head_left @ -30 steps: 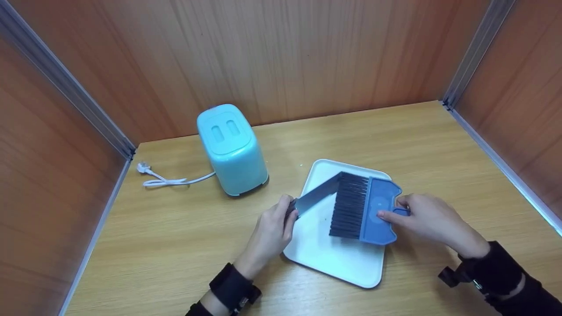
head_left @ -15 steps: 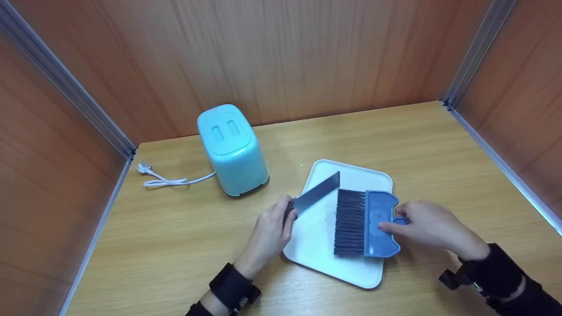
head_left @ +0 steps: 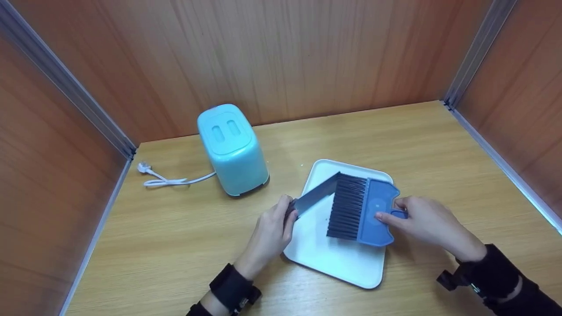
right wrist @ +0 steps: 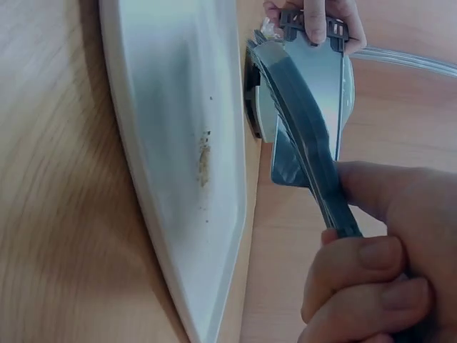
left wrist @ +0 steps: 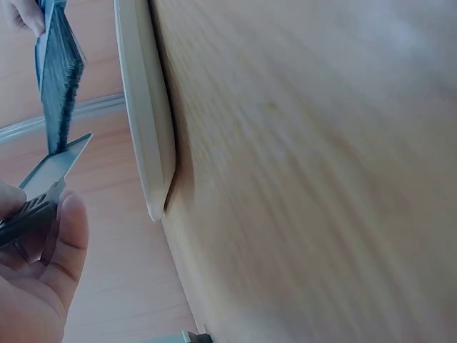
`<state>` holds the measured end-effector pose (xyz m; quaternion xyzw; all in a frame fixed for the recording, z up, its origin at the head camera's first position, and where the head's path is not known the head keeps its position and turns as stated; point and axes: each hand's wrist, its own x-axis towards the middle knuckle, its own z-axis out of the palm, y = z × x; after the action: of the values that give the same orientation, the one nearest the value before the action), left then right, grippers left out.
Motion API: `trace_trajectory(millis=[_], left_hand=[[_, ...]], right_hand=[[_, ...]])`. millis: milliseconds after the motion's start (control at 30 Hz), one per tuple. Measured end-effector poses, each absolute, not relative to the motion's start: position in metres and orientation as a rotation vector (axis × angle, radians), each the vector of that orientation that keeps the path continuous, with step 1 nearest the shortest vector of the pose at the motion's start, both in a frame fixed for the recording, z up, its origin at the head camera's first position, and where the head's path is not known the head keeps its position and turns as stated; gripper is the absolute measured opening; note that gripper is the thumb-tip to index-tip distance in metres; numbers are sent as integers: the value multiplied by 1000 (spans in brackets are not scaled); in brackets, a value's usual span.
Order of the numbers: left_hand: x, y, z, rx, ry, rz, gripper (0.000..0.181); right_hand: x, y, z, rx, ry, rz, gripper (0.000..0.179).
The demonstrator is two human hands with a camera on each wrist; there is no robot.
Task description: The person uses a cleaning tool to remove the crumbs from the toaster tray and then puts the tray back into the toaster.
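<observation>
My left hand (head_left: 270, 228) grips the dark handle end of a thin metal crumb tray (head_left: 317, 195), held tilted above a white tray (head_left: 340, 265). In my right hand (head_left: 426, 221) is a blue brush (head_left: 378, 213), pinched at its handle, thumb on its face. The brush's dark bristles (head_left: 347, 208) overlap the crumb tray's far end. From the left wrist view, the bristle tips appear to touch its upper side. Brown crumbs (right wrist: 205, 163) lie on the white tray, seen in the right wrist view.
A light blue toaster (head_left: 235, 151) stands at the back left, its white cord and plug (head_left: 164, 181) beside it. Wooden panels (head_left: 281, 61) wall in the table at the back and both sides. A few pale specks lie behind the white tray.
The brush dropped toward me, off the crumb tray's end, half a second ago, and has since come back up against it. My left hand and the crumb tray have hardly moved.
</observation>
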<state>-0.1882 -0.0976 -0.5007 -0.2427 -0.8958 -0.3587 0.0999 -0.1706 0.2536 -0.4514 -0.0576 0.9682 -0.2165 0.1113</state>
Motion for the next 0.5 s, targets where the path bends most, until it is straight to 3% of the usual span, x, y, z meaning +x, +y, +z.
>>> trace_trajectory(millis=[500], left_hand=[[-189,-98,-503,-737,-2604,-1013,11]], right_hand=[[-167,262,-463,-265,2777,-697,59]])
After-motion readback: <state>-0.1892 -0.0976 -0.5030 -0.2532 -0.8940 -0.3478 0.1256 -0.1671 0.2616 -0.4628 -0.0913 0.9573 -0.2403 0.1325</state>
